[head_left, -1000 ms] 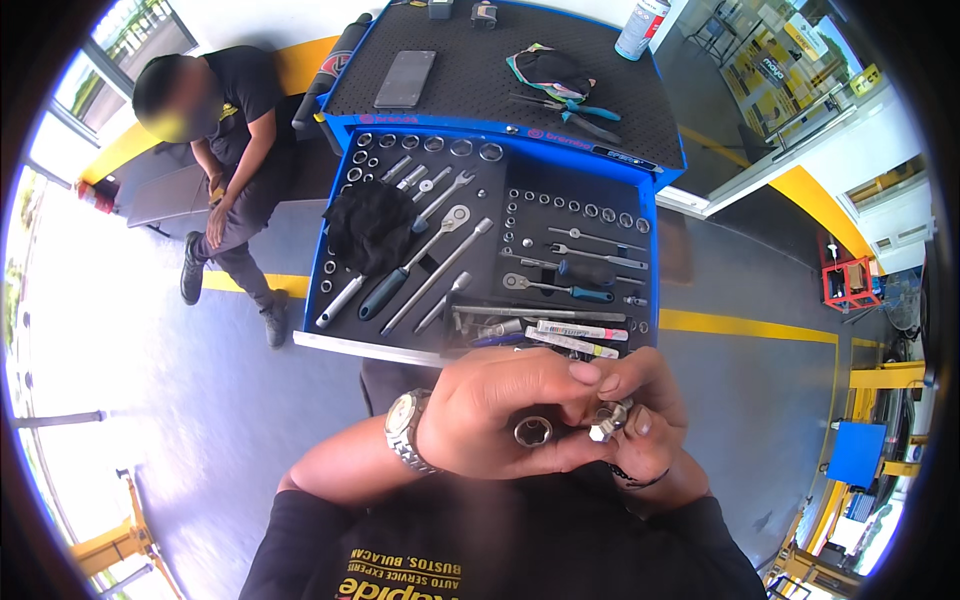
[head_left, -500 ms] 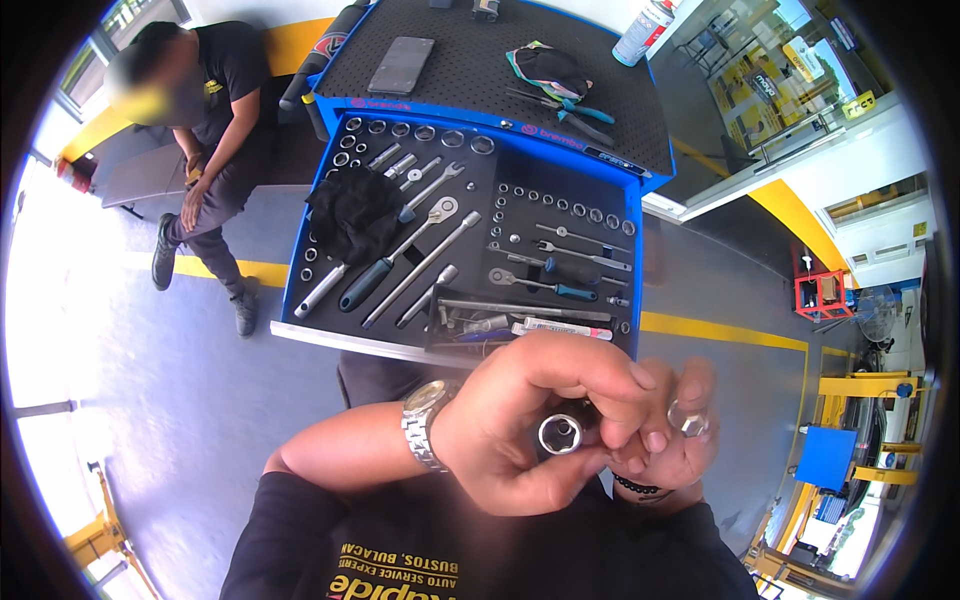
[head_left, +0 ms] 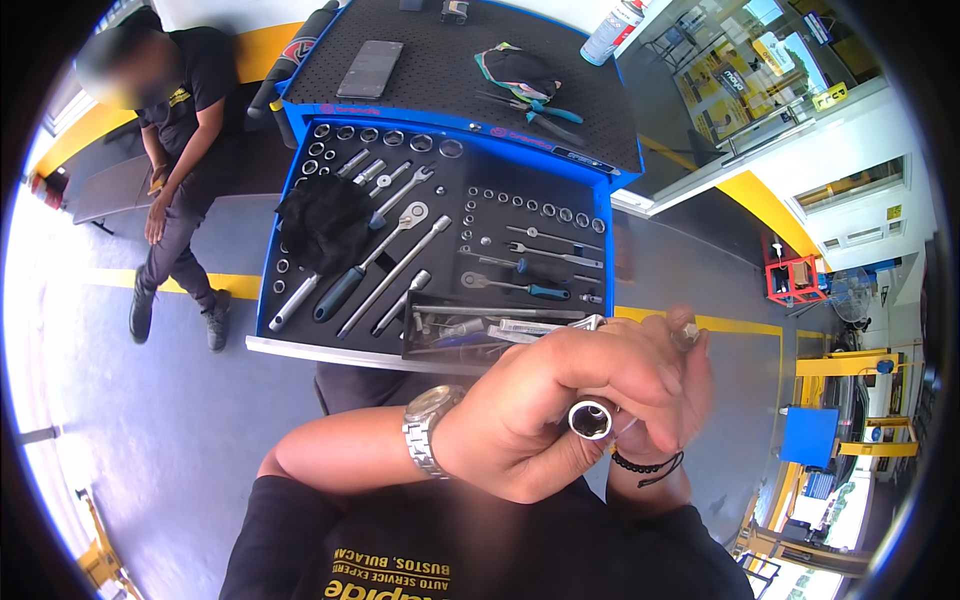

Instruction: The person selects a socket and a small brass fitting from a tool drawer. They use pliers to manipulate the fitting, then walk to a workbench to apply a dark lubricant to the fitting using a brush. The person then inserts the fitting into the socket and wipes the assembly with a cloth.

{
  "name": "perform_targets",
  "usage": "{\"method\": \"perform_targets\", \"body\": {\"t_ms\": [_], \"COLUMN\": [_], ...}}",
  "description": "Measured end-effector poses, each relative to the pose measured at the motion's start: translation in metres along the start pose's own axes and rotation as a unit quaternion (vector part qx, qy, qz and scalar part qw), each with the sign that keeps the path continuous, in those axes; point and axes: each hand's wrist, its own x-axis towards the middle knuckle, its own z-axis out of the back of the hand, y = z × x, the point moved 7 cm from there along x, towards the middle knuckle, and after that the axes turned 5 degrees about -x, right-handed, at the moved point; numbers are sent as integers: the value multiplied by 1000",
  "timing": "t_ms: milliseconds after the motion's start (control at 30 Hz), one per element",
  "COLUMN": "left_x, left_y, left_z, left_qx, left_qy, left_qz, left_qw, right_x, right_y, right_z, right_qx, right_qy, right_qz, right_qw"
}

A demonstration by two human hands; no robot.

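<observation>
My left hand (head_left: 545,410), with a metal watch at its wrist, is closed round a shiny chrome socket (head_left: 591,420). The socket's open end faces up toward me. Just behind and to the right, my right hand (head_left: 692,385) is closed with its fingers upright, partly covered by the left. Between its fingertips sits a small shiny metal piece (head_left: 686,336), blurred, which looks like a socket. Both hands are above the front edge of an open tool drawer (head_left: 350,352) holding sockets, ratchets (head_left: 412,215) and extension bars (head_left: 395,275).
A black cloth (head_left: 325,225) lies on the drawer's left side, and a clear box (head_left: 430,330) of loose tools at its front. On the blue cabinet's top are a phone (head_left: 370,70), pliers (head_left: 548,118) and a spray can (head_left: 612,32). Another person (head_left: 190,120) sits at left.
The view has shifted, so the drawer appears farther left. The small metal piece in my right hand has risen. My left hand keeps its socket, now slightly higher and farther right.
</observation>
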Motion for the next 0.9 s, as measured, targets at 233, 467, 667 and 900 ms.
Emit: {"method": "perform_targets", "body": {"t_ms": [233,467,667,900], "left_x": [5,6,6,5], "left_y": [-3,-4,-2,4], "left_z": [1,-4,-9,-12], "left_qx": [-133,-148,-91,25], "left_qy": [-15,-35,-15,27], "left_qz": [-28,-24,-20,28], "left_qw": [991,988,996,999], "right_x": [-2,0,1,-4], "right_y": [-6,-11,-18,-23], "right_z": [0,2,-7,23], "right_qx": [-9,7,20,71], "right_qy": [-18,-1,-49,-257], "right_qz": [-4,-29,-68,-108], "right_qw": [1000,1000,996,958]}}
